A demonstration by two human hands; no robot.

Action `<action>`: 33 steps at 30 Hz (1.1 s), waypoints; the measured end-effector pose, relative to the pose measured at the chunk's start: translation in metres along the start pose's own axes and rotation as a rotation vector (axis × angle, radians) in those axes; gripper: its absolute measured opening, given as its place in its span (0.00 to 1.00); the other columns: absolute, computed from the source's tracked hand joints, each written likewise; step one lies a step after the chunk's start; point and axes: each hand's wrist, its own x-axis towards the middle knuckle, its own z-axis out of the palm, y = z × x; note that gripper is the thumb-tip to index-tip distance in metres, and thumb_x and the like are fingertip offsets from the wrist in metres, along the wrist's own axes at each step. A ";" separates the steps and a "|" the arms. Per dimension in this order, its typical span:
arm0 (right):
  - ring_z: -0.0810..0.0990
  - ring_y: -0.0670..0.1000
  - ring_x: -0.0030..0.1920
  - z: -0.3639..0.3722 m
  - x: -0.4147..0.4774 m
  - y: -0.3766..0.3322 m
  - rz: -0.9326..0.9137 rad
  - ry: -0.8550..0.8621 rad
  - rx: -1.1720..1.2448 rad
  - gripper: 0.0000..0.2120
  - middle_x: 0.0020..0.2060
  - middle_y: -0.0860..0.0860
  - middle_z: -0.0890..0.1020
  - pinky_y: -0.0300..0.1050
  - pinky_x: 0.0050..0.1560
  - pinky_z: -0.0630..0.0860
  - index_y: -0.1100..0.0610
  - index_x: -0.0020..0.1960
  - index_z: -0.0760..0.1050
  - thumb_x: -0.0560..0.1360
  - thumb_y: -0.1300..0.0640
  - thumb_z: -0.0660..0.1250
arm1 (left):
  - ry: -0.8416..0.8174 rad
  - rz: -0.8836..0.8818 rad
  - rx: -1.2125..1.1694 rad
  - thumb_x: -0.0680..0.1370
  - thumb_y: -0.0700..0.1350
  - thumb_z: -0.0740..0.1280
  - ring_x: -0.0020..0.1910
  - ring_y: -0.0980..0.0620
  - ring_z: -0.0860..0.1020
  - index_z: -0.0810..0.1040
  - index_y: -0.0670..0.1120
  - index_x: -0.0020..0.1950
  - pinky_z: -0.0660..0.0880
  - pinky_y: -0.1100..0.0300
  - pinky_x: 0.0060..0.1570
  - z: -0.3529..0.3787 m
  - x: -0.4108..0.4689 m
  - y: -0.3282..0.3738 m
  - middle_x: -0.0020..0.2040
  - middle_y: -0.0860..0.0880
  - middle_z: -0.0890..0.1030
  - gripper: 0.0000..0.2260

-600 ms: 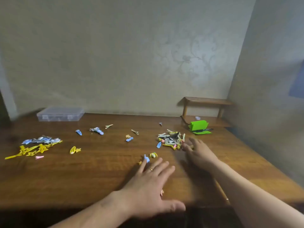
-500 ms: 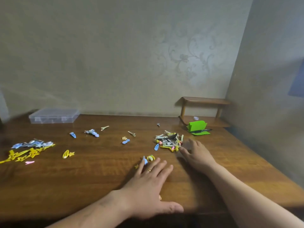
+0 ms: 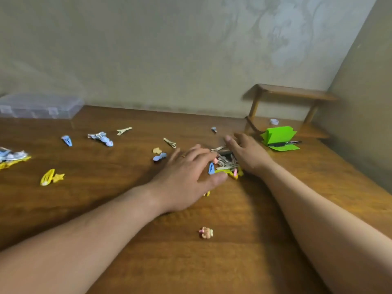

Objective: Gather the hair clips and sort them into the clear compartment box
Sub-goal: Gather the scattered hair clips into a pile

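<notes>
Clip pile btwn L hand & R hand, both flat, gripping nothing; clear box at 10 o'clock, L nearer.

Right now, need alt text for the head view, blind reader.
A person's left hand and right hand flank a small pile of hair clips on a wooden table, fingers mostly straight. Scattered clips lie further left, one stray clip nearer the camera, and the clear compartment box sits far left by the wall.
</notes>
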 end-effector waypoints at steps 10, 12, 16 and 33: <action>0.70 0.54 0.77 0.017 0.043 -0.043 -0.131 -0.028 0.252 0.43 0.78 0.54 0.72 0.54 0.77 0.65 0.56 0.81 0.67 0.79 0.25 0.52 | -0.058 0.199 0.185 0.82 0.72 0.56 0.85 0.60 0.36 0.58 0.62 0.84 0.32 0.42 0.83 -0.001 -0.013 0.001 0.86 0.58 0.52 0.33; 0.71 0.56 0.76 0.018 0.059 -0.044 -0.113 -0.023 0.261 0.41 0.77 0.56 0.73 0.52 0.76 0.66 0.56 0.80 0.69 0.81 0.27 0.50 | -0.043 0.094 0.207 0.81 0.72 0.56 0.86 0.57 0.37 0.57 0.62 0.85 0.35 0.39 0.83 -0.006 0.001 -0.017 0.87 0.57 0.52 0.33; 0.74 0.56 0.75 0.016 0.075 -0.053 -0.072 -0.205 0.217 0.37 0.74 0.54 0.77 0.50 0.75 0.64 0.53 0.78 0.72 0.83 0.29 0.49 | -0.044 -0.117 0.218 0.78 0.77 0.55 0.87 0.52 0.38 0.53 0.64 0.85 0.39 0.35 0.83 -0.019 0.019 -0.059 0.88 0.55 0.47 0.38; 0.74 0.46 0.74 -0.032 -0.053 -0.023 -0.052 -0.047 0.354 0.38 0.73 0.45 0.78 0.50 0.79 0.63 0.50 0.74 0.77 0.81 0.26 0.49 | 0.052 -0.260 -0.094 0.71 0.84 0.51 0.86 0.45 0.57 0.54 0.56 0.87 0.58 0.43 0.82 -0.022 0.026 -0.090 0.87 0.52 0.58 0.51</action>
